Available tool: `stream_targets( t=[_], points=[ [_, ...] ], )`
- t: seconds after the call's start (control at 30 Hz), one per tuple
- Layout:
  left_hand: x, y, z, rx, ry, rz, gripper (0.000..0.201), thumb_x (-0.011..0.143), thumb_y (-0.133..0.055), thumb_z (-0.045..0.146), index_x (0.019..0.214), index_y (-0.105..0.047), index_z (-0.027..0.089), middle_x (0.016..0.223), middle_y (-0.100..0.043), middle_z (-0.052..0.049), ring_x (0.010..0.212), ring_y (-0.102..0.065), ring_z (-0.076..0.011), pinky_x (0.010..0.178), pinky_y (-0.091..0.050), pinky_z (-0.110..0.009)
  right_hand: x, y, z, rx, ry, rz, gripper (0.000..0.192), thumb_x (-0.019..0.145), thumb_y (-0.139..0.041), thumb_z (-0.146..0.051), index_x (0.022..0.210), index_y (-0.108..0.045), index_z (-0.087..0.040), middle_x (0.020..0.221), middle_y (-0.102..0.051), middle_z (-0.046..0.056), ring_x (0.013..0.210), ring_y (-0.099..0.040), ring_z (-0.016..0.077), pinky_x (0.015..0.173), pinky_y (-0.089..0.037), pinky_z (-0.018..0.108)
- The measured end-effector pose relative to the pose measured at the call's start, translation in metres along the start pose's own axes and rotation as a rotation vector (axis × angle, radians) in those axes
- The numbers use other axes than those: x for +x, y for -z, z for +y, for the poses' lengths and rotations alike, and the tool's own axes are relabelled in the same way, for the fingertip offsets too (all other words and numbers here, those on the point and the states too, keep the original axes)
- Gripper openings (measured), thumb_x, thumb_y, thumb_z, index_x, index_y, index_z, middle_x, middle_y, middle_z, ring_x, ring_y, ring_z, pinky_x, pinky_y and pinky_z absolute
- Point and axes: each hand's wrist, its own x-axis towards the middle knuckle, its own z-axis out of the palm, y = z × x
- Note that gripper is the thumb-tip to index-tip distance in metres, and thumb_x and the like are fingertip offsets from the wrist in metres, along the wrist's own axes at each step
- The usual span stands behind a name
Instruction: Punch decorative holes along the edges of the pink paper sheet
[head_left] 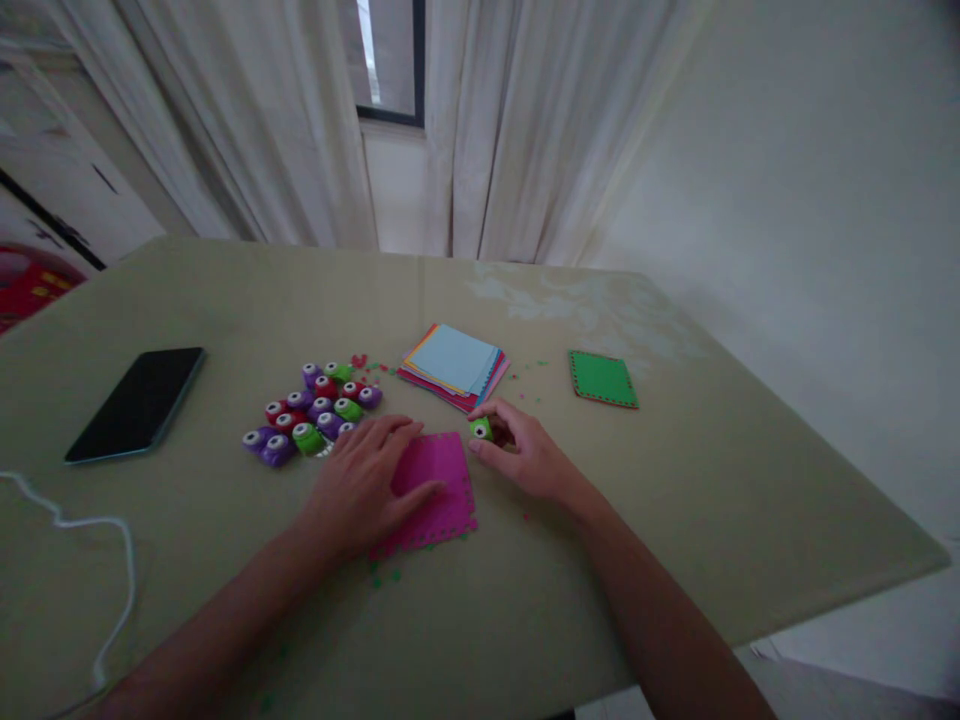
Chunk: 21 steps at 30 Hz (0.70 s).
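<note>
A pink square of paper [435,480] lies on the table in front of me, with small punched holes along its right and lower edges. My left hand [367,485] rests flat on its left part, fingers stretched out. Between the thumb and fingers of my right hand [517,445] is a small green craft punch [481,429], just beyond the paper's upper right edge. Whether the punch touches the paper I cannot tell. Left of my left hand sits a group of purple, red and green craft punches [321,406], partly hidden by the fingers.
Behind the pink sheet lies a stack of coloured paper [454,358], pale blue on top. A green square with punched edges [602,378] is at the right. A dark tablet [139,403] and a white cable [124,540] lie left. Tiny paper bits [386,577] are scattered about.
</note>
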Motion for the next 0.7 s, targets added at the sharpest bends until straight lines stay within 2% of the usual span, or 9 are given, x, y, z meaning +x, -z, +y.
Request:
stream_targets(
  t=[0.1, 0.23, 0.4, 0.5, 0.6, 0.7],
  points=[
    [-0.001, 0.002, 0.002, -0.004, 0.006, -0.087, 0.076, 0.089, -0.073, 0.074, 0.140, -0.065, 0.019, 0.136, -0.064, -0.015, 0.126, -0.059, -0.0390, 0.111, -0.046, -0.056, 0.002, 0.006, 0.006, 0.009, -0.013, -0.021, 0.027, 0.095, -0.072, -0.040, 0.109, -0.069, -0.017, 0.079, -0.057, -0.002, 0.070, -0.050, 0.0143, 0.066, -0.038, 0.027],
    [-0.003, 0.000, 0.001, -0.037, 0.074, -0.113, 0.079, 0.084, -0.082, 0.066, 0.143, -0.063, 0.017, 0.131, -0.062, -0.015, 0.123, -0.058, -0.0379, 0.109, -0.046, -0.052, 0.005, 0.006, 0.010, 0.072, -0.035, -0.071, 0.033, 0.092, -0.073, -0.040, 0.116, -0.074, -0.017, 0.078, -0.056, -0.002, 0.069, -0.048, 0.0143, 0.064, -0.036, 0.027],
    [-0.001, -0.001, -0.001, -0.105, 0.092, -0.117, 0.067, 0.083, -0.086, 0.059, 0.135, -0.069, 0.021, 0.120, -0.065, -0.011, 0.117, -0.058, -0.0368, 0.105, -0.046, -0.052, 0.009, 0.007, 0.017, 0.176, -0.054, -0.074, 0.040, 0.088, -0.075, -0.037, 0.125, -0.076, -0.019, 0.081, -0.059, -0.001, 0.067, -0.047, 0.0134, 0.062, -0.033, 0.026],
    [0.003, 0.003, 0.001, -0.186, 0.093, -0.138, 0.051, 0.086, -0.083, 0.053, 0.124, -0.074, 0.022, 0.114, -0.065, -0.009, 0.109, -0.060, -0.0343, 0.098, -0.049, -0.049, 0.010, 0.008, 0.021, 0.280, -0.060, -0.057, 0.043, 0.088, -0.076, -0.034, 0.129, -0.074, -0.021, 0.094, -0.068, 0.002, 0.076, -0.056, 0.0149, 0.067, -0.039, 0.026],
    [0.004, 0.007, 0.005, -0.268, 0.082, -0.149, 0.032, 0.090, -0.079, 0.046, 0.111, -0.075, 0.021, 0.112, -0.067, -0.009, 0.105, -0.063, -0.0327, 0.093, -0.050, -0.046, 0.010, 0.007, 0.023, 0.424, -0.064, -0.018, 0.039, 0.084, -0.082, -0.034, 0.119, -0.072, -0.021, 0.103, -0.073, 0.004, 0.088, -0.065, 0.0176, 0.075, -0.048, 0.027],
    [0.005, 0.010, 0.007, -0.346, 0.112, -0.140, 0.026, 0.089, -0.076, 0.039, 0.108, -0.071, 0.022, 0.110, -0.072, -0.008, 0.100, -0.067, -0.0316, 0.088, -0.052, -0.043, 0.010, 0.006, 0.024, 0.530, -0.069, -0.003, 0.035, 0.081, -0.088, -0.035, 0.108, -0.071, -0.021, 0.100, -0.075, 0.004, 0.092, -0.068, 0.0186, 0.080, -0.051, 0.028]
  ],
)
